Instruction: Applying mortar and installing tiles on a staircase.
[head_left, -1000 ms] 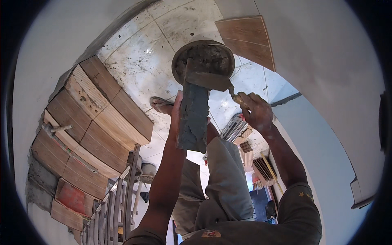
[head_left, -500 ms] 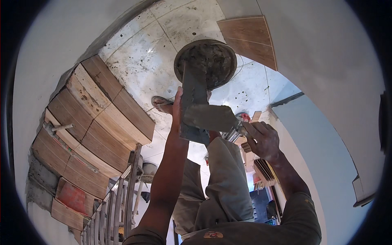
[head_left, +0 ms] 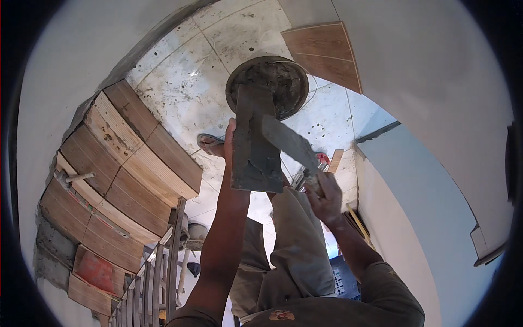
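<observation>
My left hand supports a long rectangular tile from beneath and along its left edge; most of its fingers are hidden. Wet grey mortar coats the tile's upward face, with a ragged thicker patch towards the near end. In my right hand, the fingers wrap round the handle of a trowel. The trowel's grey blade slants up and left, its tip over the tile's right half. Beyond the tile, a round basin of dark mortar stands on the floor, partly covered by the tile's far end.
Wood-look tiled steps climb at the left, with a short rod-like tool lying on them. A wooden ladder leans near my left arm. A loose brown tile rests by the right wall. Dirty pale floor tiles surround the basin.
My right hand has moved left and slightly down. The trowel blade has swung from lying across the tile's near part to slanting over its middle, exposing the near-end mortar.
</observation>
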Motion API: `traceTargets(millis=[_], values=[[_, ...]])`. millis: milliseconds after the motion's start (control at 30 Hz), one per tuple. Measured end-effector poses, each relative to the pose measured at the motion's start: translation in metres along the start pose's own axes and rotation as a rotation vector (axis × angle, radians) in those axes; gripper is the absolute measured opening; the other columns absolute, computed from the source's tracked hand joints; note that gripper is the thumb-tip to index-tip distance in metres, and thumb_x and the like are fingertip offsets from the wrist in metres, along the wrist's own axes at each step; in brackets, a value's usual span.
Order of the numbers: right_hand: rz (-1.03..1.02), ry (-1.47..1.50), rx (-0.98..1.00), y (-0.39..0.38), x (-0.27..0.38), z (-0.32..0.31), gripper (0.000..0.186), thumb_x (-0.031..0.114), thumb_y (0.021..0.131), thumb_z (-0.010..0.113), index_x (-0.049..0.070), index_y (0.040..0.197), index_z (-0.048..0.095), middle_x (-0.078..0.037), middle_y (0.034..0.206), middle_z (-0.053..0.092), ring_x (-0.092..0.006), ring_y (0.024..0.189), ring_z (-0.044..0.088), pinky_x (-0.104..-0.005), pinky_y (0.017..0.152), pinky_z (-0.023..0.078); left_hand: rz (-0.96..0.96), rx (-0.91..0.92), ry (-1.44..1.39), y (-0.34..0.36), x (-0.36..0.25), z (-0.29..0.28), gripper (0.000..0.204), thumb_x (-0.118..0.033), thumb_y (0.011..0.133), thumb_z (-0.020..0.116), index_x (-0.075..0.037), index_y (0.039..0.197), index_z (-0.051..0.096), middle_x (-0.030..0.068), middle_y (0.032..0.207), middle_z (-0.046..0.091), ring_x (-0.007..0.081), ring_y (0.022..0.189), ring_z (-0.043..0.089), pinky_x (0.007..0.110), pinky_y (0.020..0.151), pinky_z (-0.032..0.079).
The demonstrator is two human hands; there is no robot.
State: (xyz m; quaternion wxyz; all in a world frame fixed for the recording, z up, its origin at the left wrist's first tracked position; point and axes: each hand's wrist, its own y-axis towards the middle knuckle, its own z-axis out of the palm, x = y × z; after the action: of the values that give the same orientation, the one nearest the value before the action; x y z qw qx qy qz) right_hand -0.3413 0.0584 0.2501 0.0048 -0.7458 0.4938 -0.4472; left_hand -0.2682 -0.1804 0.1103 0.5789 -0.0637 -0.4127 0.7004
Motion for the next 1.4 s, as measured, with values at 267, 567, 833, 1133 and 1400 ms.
traceTargets(millis=[267, 567, 833, 1133, 1400], values=[[-0.100, -0.022, 0.023, -0.020, 0.001, 0.017, 0.046, 0.007, 0.087, 0.079, -0.002, 0.130, 0.064, -0.020, 0.101, 0.066, -0.0337, 0.083, 0.068, -0.0424, 0.068, 0.056, -0.204, 0.305, 0.103, -0.001, -0.004, 0.012, 0.063, -0.054, 0.106, 0.051, -0.006, 0.146, 0.056, 0.0163, 0.138, 0.066, 0.0288, 0.120, 0.068, 0.046, 0.106, 0.054], [0.073, -0.148, -0.039, -0.048, -0.040, -0.041, 0.046, -0.003, 0.083, 0.076, 0.000, 0.128, 0.068, -0.019, 0.101, 0.070, -0.0342, 0.086, 0.069, -0.0433, 0.072, 0.057, -0.185, 0.169, -0.156, -0.016, 0.012, 0.032, 0.077, -0.066, 0.103, 0.043, -0.008, 0.153, 0.049, 0.0252, 0.142, 0.060, 0.0444, 0.119, 0.065, 0.062, 0.100, 0.052], [-0.410, -0.263, -0.071, 0.012, -0.023, -0.033, 0.058, -0.006, 0.075, 0.077, 0.008, 0.130, 0.069, -0.010, 0.098, 0.065, -0.0298, 0.080, 0.064, -0.0408, 0.066, 0.053, -0.196, 0.111, -0.180, -0.013, 0.008, 0.004, 0.072, -0.065, 0.105, 0.041, -0.010, 0.149, 0.055, 0.0193, 0.135, 0.067, 0.0393, 0.114, 0.069, 0.057, 0.100, 0.055], [-0.487, -0.349, -0.006, 0.060, -0.046, -0.015, 0.057, -0.005, 0.074, 0.077, 0.008, 0.130, 0.068, -0.011, 0.100, 0.068, -0.0308, 0.081, 0.065, -0.0428, 0.070, 0.053, -0.219, -0.130, 0.210, -0.047, 0.021, 0.040, 0.079, -0.071, 0.103, 0.039, -0.005, 0.143, 0.056, 0.0242, 0.125, 0.068, 0.0414, 0.101, 0.072, 0.058, 0.089, 0.059], [-0.431, -0.450, -0.037, 0.105, -0.084, 0.002, 0.053, 0.005, 0.081, 0.074, 0.013, 0.133, 0.068, -0.007, 0.097, 0.065, -0.0273, 0.084, 0.063, -0.0407, 0.073, 0.054, -0.197, -0.222, 0.147, -0.064, 0.030, 0.062, 0.085, -0.074, 0.102, 0.033, -0.003, 0.144, 0.055, 0.0258, 0.117, 0.069, 0.0412, 0.095, 0.072, 0.057, 0.081, 0.060]])
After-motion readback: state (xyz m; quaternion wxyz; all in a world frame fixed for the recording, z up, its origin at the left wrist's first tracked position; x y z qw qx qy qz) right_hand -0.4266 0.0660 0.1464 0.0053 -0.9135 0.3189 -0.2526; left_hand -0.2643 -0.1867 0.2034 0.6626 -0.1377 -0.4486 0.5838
